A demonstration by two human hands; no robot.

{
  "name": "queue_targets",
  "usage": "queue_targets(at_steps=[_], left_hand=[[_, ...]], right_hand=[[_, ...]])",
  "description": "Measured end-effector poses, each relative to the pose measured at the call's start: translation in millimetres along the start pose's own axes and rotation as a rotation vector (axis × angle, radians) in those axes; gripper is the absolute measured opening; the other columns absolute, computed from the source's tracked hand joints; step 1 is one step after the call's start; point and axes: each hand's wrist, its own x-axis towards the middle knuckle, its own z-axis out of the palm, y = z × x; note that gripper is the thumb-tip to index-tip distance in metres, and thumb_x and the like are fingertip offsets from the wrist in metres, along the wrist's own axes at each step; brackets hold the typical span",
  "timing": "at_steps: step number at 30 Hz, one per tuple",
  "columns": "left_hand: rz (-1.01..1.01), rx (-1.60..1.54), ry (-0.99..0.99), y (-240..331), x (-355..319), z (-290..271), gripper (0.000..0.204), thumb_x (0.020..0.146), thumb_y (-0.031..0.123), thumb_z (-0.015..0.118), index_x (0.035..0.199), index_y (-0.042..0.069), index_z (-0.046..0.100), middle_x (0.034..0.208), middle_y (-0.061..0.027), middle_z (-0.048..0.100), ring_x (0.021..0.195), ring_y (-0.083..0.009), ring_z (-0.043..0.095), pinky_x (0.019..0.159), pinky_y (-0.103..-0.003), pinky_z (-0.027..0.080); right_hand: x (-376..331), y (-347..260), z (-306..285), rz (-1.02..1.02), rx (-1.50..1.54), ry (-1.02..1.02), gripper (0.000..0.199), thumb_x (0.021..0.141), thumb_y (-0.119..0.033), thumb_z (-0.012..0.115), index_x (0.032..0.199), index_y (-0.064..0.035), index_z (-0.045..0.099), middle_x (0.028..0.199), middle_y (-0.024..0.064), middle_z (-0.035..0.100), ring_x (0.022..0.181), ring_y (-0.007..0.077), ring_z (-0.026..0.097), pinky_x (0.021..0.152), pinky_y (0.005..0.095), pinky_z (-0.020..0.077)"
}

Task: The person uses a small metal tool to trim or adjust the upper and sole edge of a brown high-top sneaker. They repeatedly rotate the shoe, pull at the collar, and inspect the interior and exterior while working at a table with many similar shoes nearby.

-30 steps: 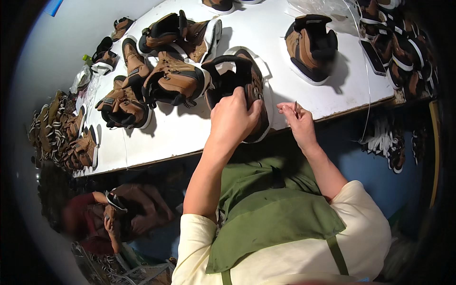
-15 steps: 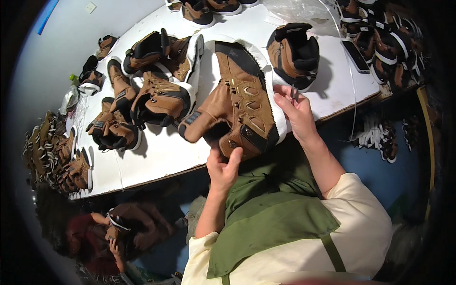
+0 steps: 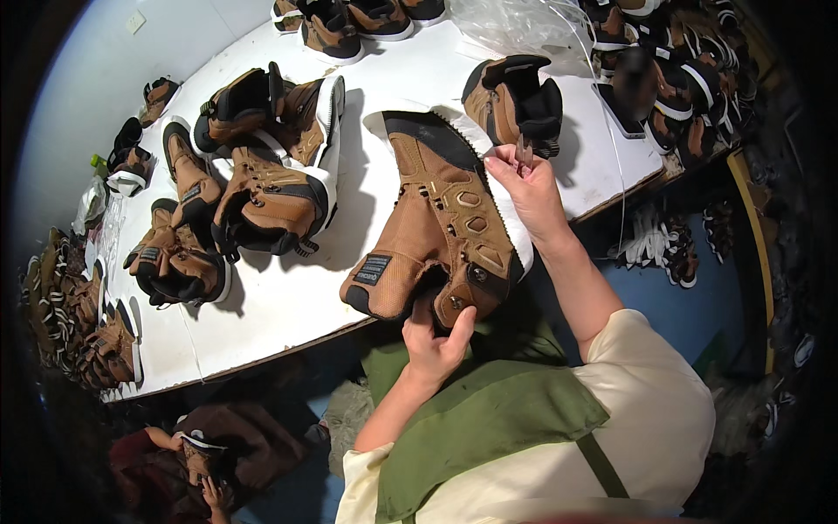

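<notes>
A tan boot with a black toe and white sole [image 3: 441,223] lies on its side across the front edge of the white table [image 3: 367,87]. My left hand [image 3: 436,342] grips the boot's collar from below, the thumb on its rim. At the sole near the toe, my right hand [image 3: 526,188] pinches a small thin tool against the boot's edge. Both forearms come up from my green apron.
More tan boots [image 3: 262,188] lie heaped to the left, and one stands upright [image 3: 515,96] behind my right hand. Dark shoes [image 3: 672,70] crowd the right end, clear plastic lies at the back, and another person [image 3: 188,454] crouches below the table edge.
The boot was taken up and turned onto its side between my hands. My left hand dropped from the table edge to the boot's collar; the right stays at the sole.
</notes>
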Motion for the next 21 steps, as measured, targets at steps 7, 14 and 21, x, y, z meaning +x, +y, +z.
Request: queue_targets(at_steps=[7,14,21], left_hand=[[-0.046,0.0,0.006,-4.3,-1.0,-1.9,0.043,0.075,0.006,0.072,0.11,-0.008,0.052,0.085,-0.0183,0.066,0.072,-0.0294,0.067,0.065,-0.032,0.052],[-0.002,0.022,0.009,-11.9,-5.2,-4.7,0.044,0.073,0.006,0.074,0.109,-0.009,0.052,0.084,-0.0176,0.066,0.071,-0.0295,0.066,0.065,-0.033,0.052],[0.029,-0.008,0.045,-17.0,-9.3,-6.5,0.045,0.074,0.005,0.074,0.11,-0.01,0.051,0.083,-0.0182,0.066,0.069,-0.0276,0.067,0.064,-0.031,0.052]], right_hand=[[-2.9,-7.4,11.4,-0.351,-0.504,0.138,0.029,0.081,-0.021,0.073,0.095,0.0004,0.058,0.081,0.0009,0.056,0.067,0.0071,0.049,0.062,0.023,0.0428],[-6.3,-18.9,23.0,-0.566,-0.894,0.078,0.024,0.072,-0.011,0.077,0.072,-0.0034,0.054,0.073,0.0058,0.048,0.057,0.0186,0.052,0.048,0.03,0.0421],[-8.2,-11.2,22.7,-0.581,-0.896,0.016,0.015,0.077,-0.001,0.068,0.075,-0.0031,0.053,0.073,0.0055,0.048,0.056,0.0186,0.05,0.05,0.0288,0.0401]])
